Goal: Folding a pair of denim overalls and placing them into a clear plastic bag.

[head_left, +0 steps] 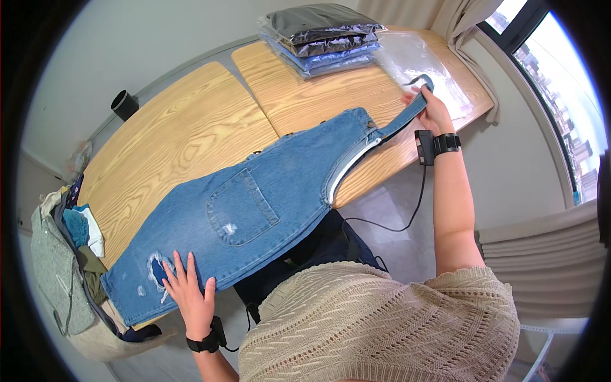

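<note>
Blue denim overalls (pixel 273 172), folded lengthwise, lie slantwise over the wooden table (pixel 184 121), the legs at the left and the bib toward the right. A curved pocket and a frayed, ripped patch show on the cloth. My left hand (pixel 189 290) rests flat on the leg beside the rip, fingers spread. At the far right my right hand (pixel 433 111) is closed round the end of a shoulder strap (pixel 407 116), drawing it out from the bib. Part of the strap's tip hides behind my fingers.
At the back stands a stack of folded garments in clear bags (pixel 321 38). Empty clear plastic bags (pixel 423 67) lie right of it. A heap of clothes (pixel 63 254) fills the left end. A black cylinder (pixel 125 105) stands beyond the table; a cable (pixel 417 204) hangs from my right wrist.
</note>
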Available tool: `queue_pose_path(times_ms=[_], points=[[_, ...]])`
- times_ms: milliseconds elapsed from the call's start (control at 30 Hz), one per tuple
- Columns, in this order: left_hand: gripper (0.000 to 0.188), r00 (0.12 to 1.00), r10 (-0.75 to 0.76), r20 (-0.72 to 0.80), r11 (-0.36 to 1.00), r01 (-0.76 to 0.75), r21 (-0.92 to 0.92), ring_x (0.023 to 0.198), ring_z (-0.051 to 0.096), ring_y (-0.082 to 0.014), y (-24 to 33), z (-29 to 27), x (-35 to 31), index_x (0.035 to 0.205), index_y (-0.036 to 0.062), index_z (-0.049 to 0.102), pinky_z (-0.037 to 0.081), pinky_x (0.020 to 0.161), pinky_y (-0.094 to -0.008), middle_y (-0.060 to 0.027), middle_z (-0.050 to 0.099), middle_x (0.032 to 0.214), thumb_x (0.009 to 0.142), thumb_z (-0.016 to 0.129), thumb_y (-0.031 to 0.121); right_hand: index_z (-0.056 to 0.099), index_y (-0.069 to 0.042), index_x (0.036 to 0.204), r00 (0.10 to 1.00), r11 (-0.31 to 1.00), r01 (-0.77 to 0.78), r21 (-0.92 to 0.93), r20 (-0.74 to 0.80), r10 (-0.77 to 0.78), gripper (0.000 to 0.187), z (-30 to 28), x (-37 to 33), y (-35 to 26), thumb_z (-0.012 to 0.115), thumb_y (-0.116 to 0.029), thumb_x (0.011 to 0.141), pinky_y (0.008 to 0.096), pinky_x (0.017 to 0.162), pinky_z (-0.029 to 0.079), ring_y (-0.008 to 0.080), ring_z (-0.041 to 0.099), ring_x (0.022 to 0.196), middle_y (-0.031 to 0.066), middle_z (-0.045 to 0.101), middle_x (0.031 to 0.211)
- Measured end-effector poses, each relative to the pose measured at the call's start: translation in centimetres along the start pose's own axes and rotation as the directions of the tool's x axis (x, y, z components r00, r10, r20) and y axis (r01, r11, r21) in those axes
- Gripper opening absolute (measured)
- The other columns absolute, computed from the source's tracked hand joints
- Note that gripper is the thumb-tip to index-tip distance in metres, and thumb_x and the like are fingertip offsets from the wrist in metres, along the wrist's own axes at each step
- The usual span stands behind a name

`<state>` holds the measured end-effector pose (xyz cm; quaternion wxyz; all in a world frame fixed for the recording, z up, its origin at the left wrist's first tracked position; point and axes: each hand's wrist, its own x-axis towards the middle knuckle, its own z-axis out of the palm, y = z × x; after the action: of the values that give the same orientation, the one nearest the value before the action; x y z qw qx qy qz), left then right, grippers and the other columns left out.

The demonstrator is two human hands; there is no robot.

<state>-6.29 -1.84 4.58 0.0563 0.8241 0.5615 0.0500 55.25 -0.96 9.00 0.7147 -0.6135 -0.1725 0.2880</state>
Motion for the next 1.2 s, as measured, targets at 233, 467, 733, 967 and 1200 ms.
queue_pose_path(times_ms=[233, 467, 733, 967, 1200], points=[[0.065, 1.0, -0.004, -0.004, 0.999, 0.004, 0.036, 0.14, 0.013, -0.0421, -0.1, 0.2, -0.1, 0.142, 0.0099, 0.037, 0.008, 0.11, -0.0592, -0.0147, 0.021, 0.153, 0.084, 0.056, 0.033, 0.051, 0.011, 0.116, 0.669, 0.297, 0.416, -0.859, 0.068, -0.74, 0.049, 0.3, -5.0, 3.6, 0.066, -0.021, 0.082, 0.0406, 0.088, 0.046, 0.0397, 0.06, 0.099, 0.0275, 0.062, 0.102], [0.069, 0.991, 0.117, -0.057, 0.993, -0.118, -0.008, 0.14, 0.015, -0.0403, -0.2, -0.3, -0.5, 0.14, 0.0116, 0.041, 0.008, 0.111, -0.0577, -0.0138, 0.026, 0.152, 0.081, 0.06, 0.043, 0.059, 0.009, 0.101, 0.964, 0.541, 0.251, -0.802, 0.159, -0.212, 0.058, 6.6, -8.5, 6.3, 0.059, -0.047, 0.088, 0.0404, 0.08, 0.048, 0.0376, 0.064, 0.092, 0.0268, 0.065, 0.093], [0.077, 0.991, 0.134, -0.026, 0.99, -0.132, 0.055, 0.138, 0.027, -0.0327, 0.1, 0.5, -1.5, 0.132, 0.019, 0.05, 0.018, 0.109, -0.0571, -0.0083, 0.035, 0.148, 0.062, 0.077, 0.006, 0.056, 0.006, 0.115, 0.86, 0.617, 0.482, -0.622, 0.47, -0.197, 0.051, 7.3, -5.2, 5.0, 0.063, -0.036, 0.087, 0.0375, 0.085, 0.046, 0.0314, 0.063, 0.094, 0.0222, 0.065, 0.101], [0.067, 0.991, 0.112, -0.073, 0.993, -0.11, 0.032, 0.138, 0.025, -0.0339, 4.1, 1.1, -0.7, 0.134, 0.0175, 0.049, 0.015, 0.109, -0.059, -0.0106, 0.033, 0.148, 0.07, 0.068, 0.009, 0.051, 0.004, 0.12, 0.872, 0.317, 0.434, -0.844, 0.305, -0.382, 0.051, 6.5, -3.2, 4.3, 0.067, -0.027, 0.083, 0.0423, 0.086, 0.046, 0.0403, 0.061, 0.096, 0.0272, 0.062, 0.105], [0.074, 0.99, 0.116, -0.084, 0.993, -0.113, 0.033, 0.137, 0.026, -0.0358, 4.3, 1.4, -0.8, 0.135, 0.02, 0.048, 0.019, 0.106, -0.0607, -0.0115, 0.032, 0.148, 0.066, 0.073, 0.009, 0.045, -0.01, 0.133, 0.569, 0.019, 0.803, -0.596, 0.757, -0.323, 0.051, 12.2, -12.1, 4.7, 0.06, -0.029, 0.088, 0.0523, 0.102, 0.033, 0.0381, 0.041, 0.126, 0.0207, 0.047, 0.133]])
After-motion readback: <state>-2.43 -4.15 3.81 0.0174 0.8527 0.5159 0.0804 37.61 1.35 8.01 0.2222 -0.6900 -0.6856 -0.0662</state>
